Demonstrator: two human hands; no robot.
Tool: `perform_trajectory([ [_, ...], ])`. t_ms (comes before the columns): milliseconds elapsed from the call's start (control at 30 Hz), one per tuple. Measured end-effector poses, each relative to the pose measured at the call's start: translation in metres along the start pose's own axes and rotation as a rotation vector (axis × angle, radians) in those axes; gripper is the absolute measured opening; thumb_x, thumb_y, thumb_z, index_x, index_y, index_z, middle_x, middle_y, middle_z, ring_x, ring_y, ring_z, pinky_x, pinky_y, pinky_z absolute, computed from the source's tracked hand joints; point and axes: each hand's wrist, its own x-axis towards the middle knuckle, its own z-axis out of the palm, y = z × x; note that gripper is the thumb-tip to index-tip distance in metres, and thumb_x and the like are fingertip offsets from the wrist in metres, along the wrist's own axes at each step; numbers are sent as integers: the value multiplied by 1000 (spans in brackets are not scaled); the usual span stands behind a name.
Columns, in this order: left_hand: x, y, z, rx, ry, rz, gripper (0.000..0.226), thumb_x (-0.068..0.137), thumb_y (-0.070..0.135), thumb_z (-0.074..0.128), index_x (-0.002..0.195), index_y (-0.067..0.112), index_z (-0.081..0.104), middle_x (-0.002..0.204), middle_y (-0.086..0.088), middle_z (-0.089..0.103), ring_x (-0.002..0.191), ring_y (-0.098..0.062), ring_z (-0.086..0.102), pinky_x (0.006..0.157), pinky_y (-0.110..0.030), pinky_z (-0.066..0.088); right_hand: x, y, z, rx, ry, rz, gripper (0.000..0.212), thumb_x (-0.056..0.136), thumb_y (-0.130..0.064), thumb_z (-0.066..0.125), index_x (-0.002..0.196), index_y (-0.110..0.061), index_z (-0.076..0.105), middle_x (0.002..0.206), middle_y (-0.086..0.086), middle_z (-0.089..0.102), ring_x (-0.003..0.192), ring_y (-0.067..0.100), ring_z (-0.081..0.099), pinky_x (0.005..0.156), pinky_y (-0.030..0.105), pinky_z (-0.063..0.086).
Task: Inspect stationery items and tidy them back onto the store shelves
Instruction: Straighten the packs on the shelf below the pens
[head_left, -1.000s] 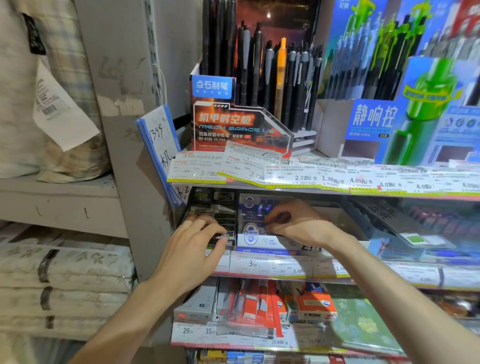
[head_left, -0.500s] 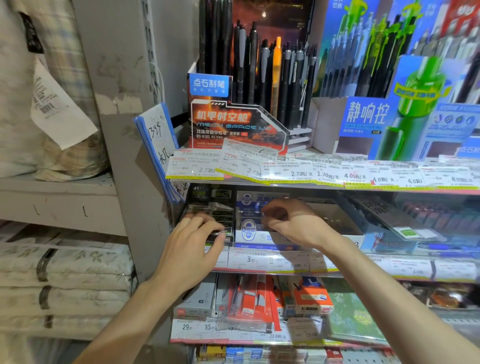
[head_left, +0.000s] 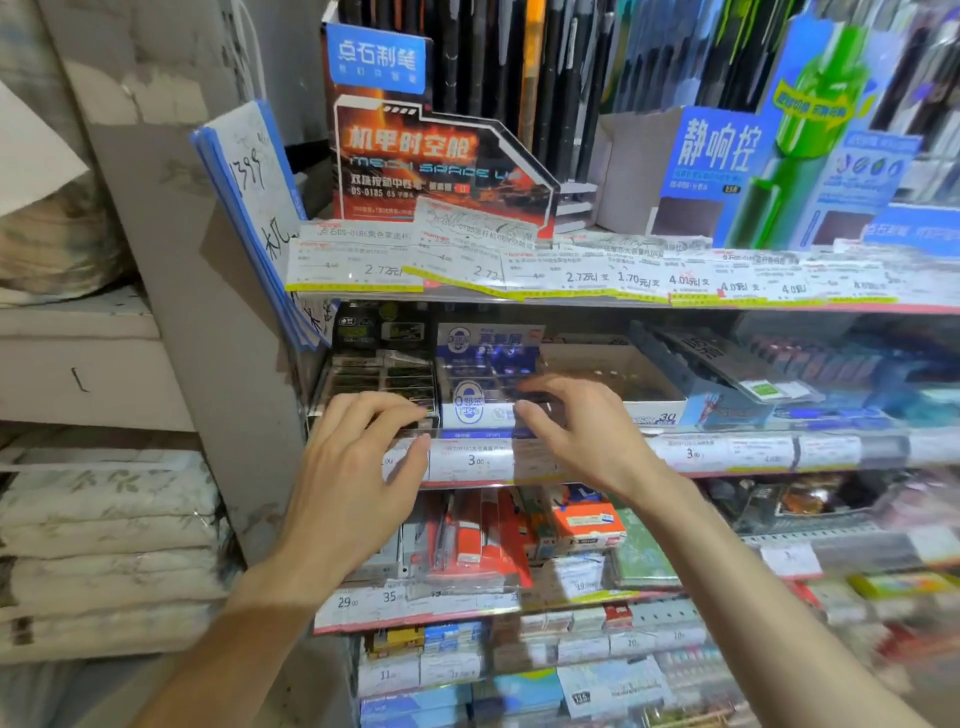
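left hand (head_left: 353, 478): grip spread, fingertips on front edge of dark box (head_left: 382, 379), holding nothing | right hand (head_left: 582, 431): grip loosely spread, fingers at front of blue-white box (head_left: 480, 395), contact unclear | both boxes side by side on middle shelf (head_left: 779, 452), behind price tags (head_left: 475, 460) | brown tray (head_left: 608, 379) just right of blue-white box

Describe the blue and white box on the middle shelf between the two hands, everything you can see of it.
The blue and white box is an open printed-card display tray with a raised back panel and a low front bearing a round blue logo. Blurred blue packs fill it. It sits upright at the shelf's front edge, between a dark box and a brown-lined box. The right hand has its curled fingers over its right front; whether they touch is unclear. The left hand is not on it.
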Motion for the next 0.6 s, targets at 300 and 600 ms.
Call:
perform_trajectory([
  [300, 4, 0, 2, -19, 18, -18, 25, 91, 31, 56, 107, 17, 69, 108, 9, 60, 106, -11, 49, 94, -27, 39, 5, -7, 3, -41, -91, -41, 32, 96, -26, 52, 120, -19, 72, 126, 0, 68, 113, 22, 62, 95, 39, 50],
  [600, 3, 3, -1, -36, 21, -37, 28, 90, 32, 56, 110, 17, 69, 109, 9, 61, 108, -11, 48, 95, -24, 35, -9, -4, 2, 32, 10, -26, 33, 97, -32, 56, 124, -19, 68, 120, 0, 68, 105, 21, 61, 94, 37, 47],
])
